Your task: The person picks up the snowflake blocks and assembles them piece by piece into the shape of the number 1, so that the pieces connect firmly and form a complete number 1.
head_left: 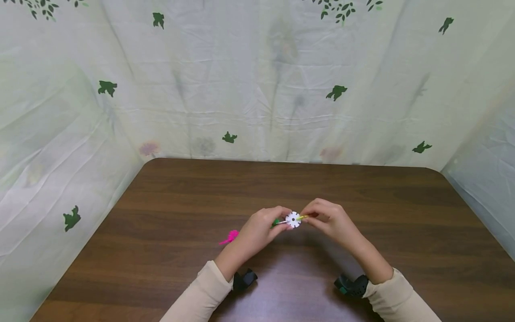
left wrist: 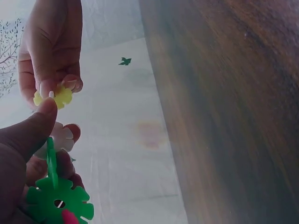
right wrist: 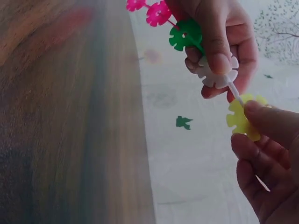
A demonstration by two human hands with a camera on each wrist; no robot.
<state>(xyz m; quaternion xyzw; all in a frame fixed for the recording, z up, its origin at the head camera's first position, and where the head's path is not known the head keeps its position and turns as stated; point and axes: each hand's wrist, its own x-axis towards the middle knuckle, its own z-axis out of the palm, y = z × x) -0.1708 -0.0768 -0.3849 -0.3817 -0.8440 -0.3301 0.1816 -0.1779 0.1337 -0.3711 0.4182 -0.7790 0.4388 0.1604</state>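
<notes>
My left hand point(head_left: 261, 230) pinches a white notched flower-shaped disc point(head_left: 293, 219) between thumb and fingers. This disc belongs to a chain of interlocking discs: green discs point(right wrist: 184, 35) come before it, then pink discs point(right wrist: 158, 13), which trail off behind the left wrist. A second white disc, seen edge-on point(right wrist: 234, 91), sticks out of the white part toward the right hand. Thumb and fingertips of my right hand point(head_left: 331, 221) pinch a yellow disc point(right wrist: 238, 119). The yellow disc meets the edge-on white one; the fingers partly hide how deep they fit.
Both hands are above a dark brown wooden table point(head_left: 181, 197). Behind and beside it hangs a pale curtain point(head_left: 241, 80) with green bird shapes and faint flowers. Black wrist devices point(head_left: 245, 280) are worn on both wrists.
</notes>
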